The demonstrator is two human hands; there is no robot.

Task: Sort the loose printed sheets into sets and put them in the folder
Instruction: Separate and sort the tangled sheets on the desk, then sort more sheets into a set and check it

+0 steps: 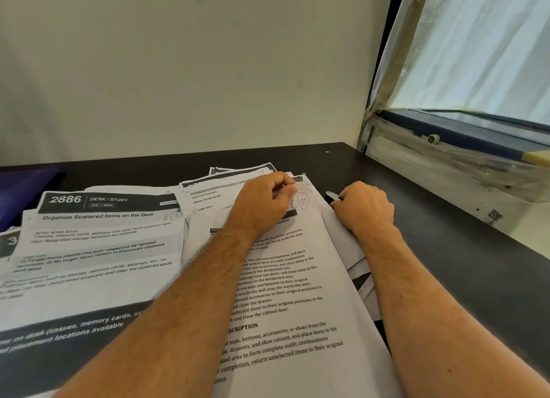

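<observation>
Right hand [364,208], 2 o'clock: fingers curled round small dark object [330,195], mostly hidden, identity unclear. Left hand [265,202], centre: pinches top corner of printed sheets [285,302]. Stack white, black text, handwritten circled "51". Second pile [101,243] at 9 o'clock, header "2886", edges cut off. Black desk [440,248].

Your black desk [431,248] fills the lower frame. Directly on it you have overlapping printed sheets [98,248] across left and centre, a purple item [26,195] at far left, and a small dark object [331,195] right of centre.
</observation>
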